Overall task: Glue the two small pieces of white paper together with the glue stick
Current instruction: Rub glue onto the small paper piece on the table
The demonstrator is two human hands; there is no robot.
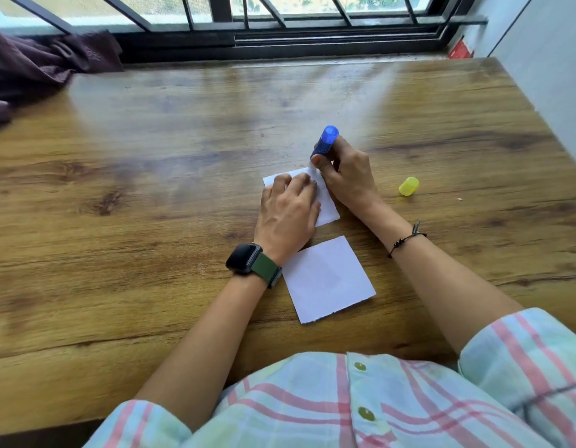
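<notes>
Blue glue stick [325, 142] gripped in right hand [348, 179], tip down on far paper piece [327, 205]; left hand [288, 215] spread flat, pinning sheet against sliding. Second paper piece [327, 279] waited nearby, yellow cap [408, 186] set aside.

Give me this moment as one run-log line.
step: applying glue | right hand: grips glue stick, tip on far paper | left hand: presses far paper | near paper: untouched | cap: off, on table
</notes>
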